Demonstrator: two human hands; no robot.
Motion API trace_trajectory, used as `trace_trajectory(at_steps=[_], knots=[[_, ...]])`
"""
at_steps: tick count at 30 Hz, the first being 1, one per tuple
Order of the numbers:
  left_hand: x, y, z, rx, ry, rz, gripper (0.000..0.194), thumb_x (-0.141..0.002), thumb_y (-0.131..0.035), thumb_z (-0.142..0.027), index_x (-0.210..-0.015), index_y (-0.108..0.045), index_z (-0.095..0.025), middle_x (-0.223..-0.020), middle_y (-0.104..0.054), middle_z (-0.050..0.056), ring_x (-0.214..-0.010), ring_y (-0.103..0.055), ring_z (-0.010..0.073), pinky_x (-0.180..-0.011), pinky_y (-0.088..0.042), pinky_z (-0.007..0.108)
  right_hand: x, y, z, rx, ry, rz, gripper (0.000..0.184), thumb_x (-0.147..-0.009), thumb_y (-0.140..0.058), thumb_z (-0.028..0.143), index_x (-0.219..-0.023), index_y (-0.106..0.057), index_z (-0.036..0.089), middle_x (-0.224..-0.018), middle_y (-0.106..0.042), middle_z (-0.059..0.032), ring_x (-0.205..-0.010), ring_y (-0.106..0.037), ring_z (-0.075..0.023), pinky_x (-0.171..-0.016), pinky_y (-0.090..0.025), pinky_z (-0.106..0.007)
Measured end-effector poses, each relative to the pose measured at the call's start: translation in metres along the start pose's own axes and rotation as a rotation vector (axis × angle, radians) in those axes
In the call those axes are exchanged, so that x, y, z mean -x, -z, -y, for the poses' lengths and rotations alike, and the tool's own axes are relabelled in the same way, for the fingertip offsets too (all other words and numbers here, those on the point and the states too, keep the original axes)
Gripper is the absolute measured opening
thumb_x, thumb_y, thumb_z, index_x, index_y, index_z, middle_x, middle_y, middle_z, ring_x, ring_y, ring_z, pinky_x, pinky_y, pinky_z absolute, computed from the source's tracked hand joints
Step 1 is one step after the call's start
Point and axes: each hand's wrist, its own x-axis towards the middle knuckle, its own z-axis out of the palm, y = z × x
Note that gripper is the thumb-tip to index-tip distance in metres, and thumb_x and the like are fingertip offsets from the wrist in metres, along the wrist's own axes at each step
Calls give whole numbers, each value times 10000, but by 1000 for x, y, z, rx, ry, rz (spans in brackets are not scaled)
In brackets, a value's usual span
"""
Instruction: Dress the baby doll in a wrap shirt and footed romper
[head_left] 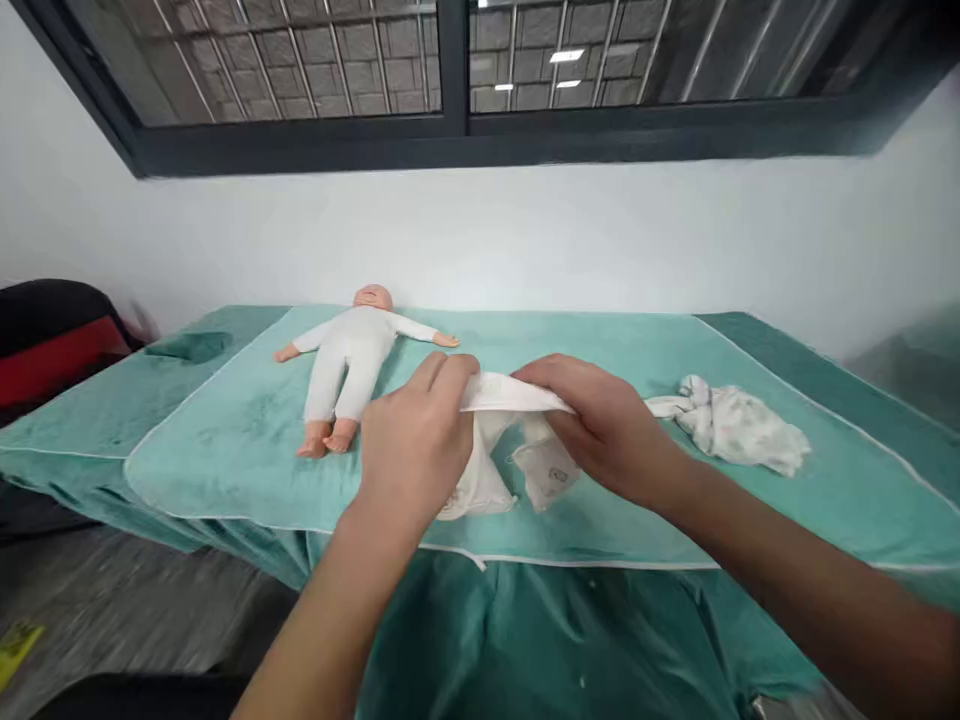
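Note:
Small white baby pants hang by their waistband over the near half of the bed. My left hand is closed on the left end of the band, and its fingertips are hidden behind the cloth. At the other end, my right hand grips the band with the thumb along it, so the waist is stretched between both hands. Two short legs dangle below, the right one with a small printed mark. A baby doll in a white bodysuit lies on its back beyond my left hand, arms spread and feet towards me.
A crumpled white printed cloth lies to the right on the green bed cover. Behind the bed stands a white wall below a dark-framed window. A black and red object is at the far left.

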Motion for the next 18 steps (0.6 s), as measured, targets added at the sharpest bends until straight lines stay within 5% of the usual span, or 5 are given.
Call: trace_trajectory(at_steps=[7,13,18], knots=[[-12,-2,18,91,139,6,396,-844,-486,-90,-1186,-588,-262,-1026,-654,26,-841,-618,198,-643,-421,290,-6,4,-36,219,-159,-168,348,-839,-398,102,-1013,-681,204,-1057,-716,-57,-997,-644,-235,-840,-477,-353],[-16,-25,44,-25,230,-99,518,-751,-449,-14,-1184,-613,-245,-1202,-631,66,-1034,-616,252,-692,-448,318,0,9,-60,384,-268,-276,371,-748,-417,71,-951,-690,219,-992,-724,-33,-932,-646,-222,-778,-460,-326],[-16,-37,67,154,307,-96,501,-743,-425,-15,-1150,-621,-232,-1060,-701,32,-1034,-638,221,-850,-487,307,16,23,-91,487,-445,-204,363,-748,-470,115,-1000,-692,252,-1031,-735,-18,-889,-653,-225,-741,-456,-319]])
